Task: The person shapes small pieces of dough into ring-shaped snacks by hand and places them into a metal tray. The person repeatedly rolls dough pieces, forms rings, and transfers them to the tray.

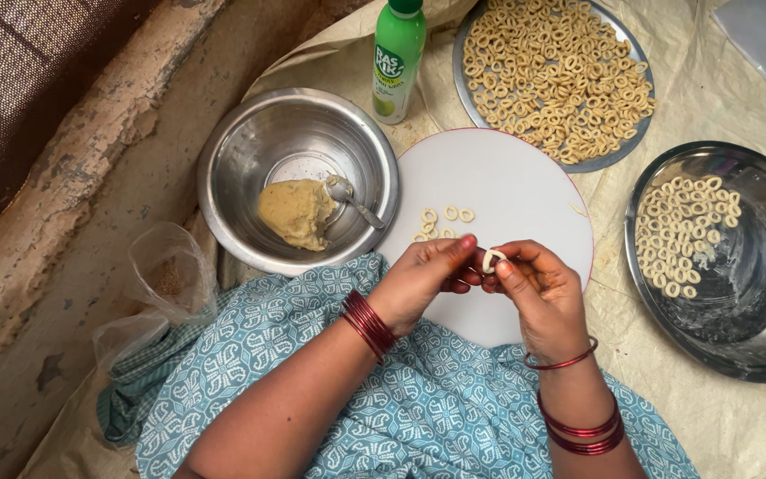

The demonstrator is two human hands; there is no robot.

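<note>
My left hand (423, 275) and right hand (538, 288) meet over the near half of the white round board (507, 177), fingertips pinching a small dough strip (489, 258) between them. It curls into a loop, its ends pointing down toward my palms. Just beyond my fingers lie finished dough rings (443, 222); the board past them is bare up to its far edge.
</note>
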